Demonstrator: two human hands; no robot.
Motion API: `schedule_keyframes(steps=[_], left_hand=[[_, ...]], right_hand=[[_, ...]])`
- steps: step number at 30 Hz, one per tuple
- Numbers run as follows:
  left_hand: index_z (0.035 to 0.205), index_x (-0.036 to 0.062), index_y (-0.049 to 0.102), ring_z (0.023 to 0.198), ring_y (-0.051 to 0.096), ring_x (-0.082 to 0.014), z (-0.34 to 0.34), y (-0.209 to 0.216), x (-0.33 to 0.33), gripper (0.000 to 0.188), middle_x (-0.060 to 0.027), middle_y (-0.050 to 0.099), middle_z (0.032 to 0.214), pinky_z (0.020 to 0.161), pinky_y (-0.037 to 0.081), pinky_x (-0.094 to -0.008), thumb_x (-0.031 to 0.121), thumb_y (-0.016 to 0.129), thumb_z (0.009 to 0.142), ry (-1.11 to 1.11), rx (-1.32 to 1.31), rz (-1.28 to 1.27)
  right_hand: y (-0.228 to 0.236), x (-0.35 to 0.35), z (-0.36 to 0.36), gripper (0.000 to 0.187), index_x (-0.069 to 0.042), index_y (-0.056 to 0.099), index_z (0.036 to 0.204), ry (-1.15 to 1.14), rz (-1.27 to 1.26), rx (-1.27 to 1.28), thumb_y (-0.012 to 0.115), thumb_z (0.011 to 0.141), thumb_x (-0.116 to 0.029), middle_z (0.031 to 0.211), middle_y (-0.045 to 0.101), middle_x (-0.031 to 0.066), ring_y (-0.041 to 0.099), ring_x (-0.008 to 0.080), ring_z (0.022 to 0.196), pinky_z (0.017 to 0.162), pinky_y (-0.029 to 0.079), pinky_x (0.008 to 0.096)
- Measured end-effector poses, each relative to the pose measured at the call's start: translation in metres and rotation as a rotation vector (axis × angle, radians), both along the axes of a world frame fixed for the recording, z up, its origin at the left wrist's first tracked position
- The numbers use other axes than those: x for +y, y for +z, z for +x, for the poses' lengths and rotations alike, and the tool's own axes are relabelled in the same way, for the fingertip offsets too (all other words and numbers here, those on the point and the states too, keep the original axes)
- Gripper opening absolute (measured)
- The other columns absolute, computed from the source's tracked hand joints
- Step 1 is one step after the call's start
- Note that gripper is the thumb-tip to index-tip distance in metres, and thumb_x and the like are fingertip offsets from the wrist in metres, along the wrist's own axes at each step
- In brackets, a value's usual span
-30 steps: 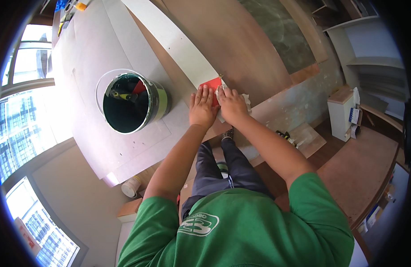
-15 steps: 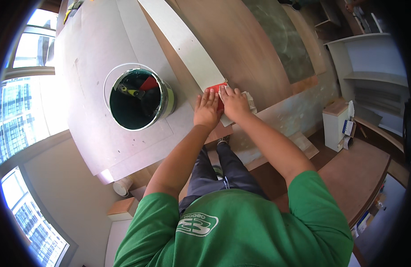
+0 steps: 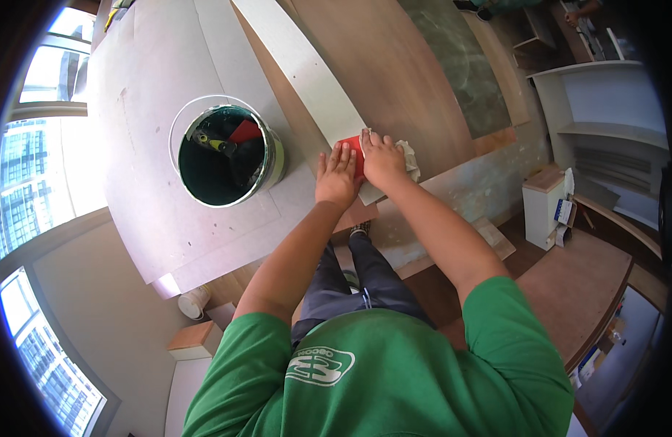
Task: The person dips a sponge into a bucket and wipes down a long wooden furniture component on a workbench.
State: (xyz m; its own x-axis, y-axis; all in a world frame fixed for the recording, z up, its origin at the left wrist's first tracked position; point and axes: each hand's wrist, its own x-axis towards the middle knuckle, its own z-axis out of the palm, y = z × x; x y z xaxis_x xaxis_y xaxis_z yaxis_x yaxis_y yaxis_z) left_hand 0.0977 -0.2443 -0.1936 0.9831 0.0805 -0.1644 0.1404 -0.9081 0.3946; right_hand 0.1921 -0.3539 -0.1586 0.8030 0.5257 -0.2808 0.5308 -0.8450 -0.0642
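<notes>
My left hand [image 3: 336, 176] lies with straight fingers against a flat red piece [image 3: 353, 144], whose kind I cannot make out. That piece rests across the near end of a long white board strip [image 3: 310, 76]. Close on its right, my right hand [image 3: 384, 163] is closed over a crumpled white cloth [image 3: 409, 158], which sticks out beside the knuckles. Whether it is cloth or paper is hard to tell. To the left stands a bucket [image 3: 277, 162] with a wire handle and dark green inside. In it lie a yellow-and-black tool [image 3: 218, 145] and a red item [image 3: 245, 132].
Pale sheeting [image 3: 150, 146] covers the left of the work surface; brown board [image 3: 394, 80] spreads to the right. A white shelf unit [image 3: 605, 131] and a small white cabinet [image 3: 537, 207] stand further right. A white tub [image 3: 193, 301] sits below. Another person's hand [image 3: 573, 17] shows at the top right.
The right hand has shifted slightly on the cloth, and a little more of the red piece shows between the hands. The left hand keeps nearly the same place.
</notes>
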Motion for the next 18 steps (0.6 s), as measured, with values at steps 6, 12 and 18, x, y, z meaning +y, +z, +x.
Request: schedule_keyframes(steps=[6, 12, 18], left_hand=[[0.149, 0.0086, 0.046, 0.152, 0.026, -0.0247, -0.001, -0.003, 0.003, 0.063, -0.0085, 0.039, 0.160, 0.124, 0.017, -0.0525, 0.038, 0.059, 0.094, -0.016, 0.013, 0.062], [0.149, 0.0088, 0.046, 0.152, 0.026, -0.0246, 0.000, -0.002, 0.001, 0.061, -0.0084, 0.038, 0.160, 0.124, 0.017, -0.0520, 0.035, 0.057, 0.095, -0.017, 0.023, 0.034], [0.146, 0.0070, 0.050, 0.150, 0.031, -0.0281, 0.000, -0.004, 0.000, 0.059, -0.0121, 0.041, 0.158, 0.122, 0.021, -0.0516, 0.027, 0.059, 0.091, -0.018, -0.039, 0.043]], right_hand=[[-0.007, -0.003, -0.016, 0.050, 0.000, 0.049, 0.143, 0.034, -0.024, 0.040, 0.045, 0.097, -0.020, 0.126, 0.062, 0.0078, 0.058, 0.0267, 0.113, 0.092, 0.048, 0.0484], [-0.011, -0.001, -0.009, 0.049, 0.002, 0.050, 0.141, 0.004, -0.013, 0.011, 0.045, 0.097, -0.021, 0.127, 0.061, 0.0089, 0.058, 0.0275, 0.113, 0.091, 0.048, 0.0488], [-0.003, 0.009, -0.005, 0.048, 0.003, 0.050, 0.140, -0.102, 0.036, 0.086, 0.045, 0.098, -0.021, 0.129, 0.060, 0.0106, 0.058, 0.0291, 0.116, 0.093, 0.048, 0.0494]])
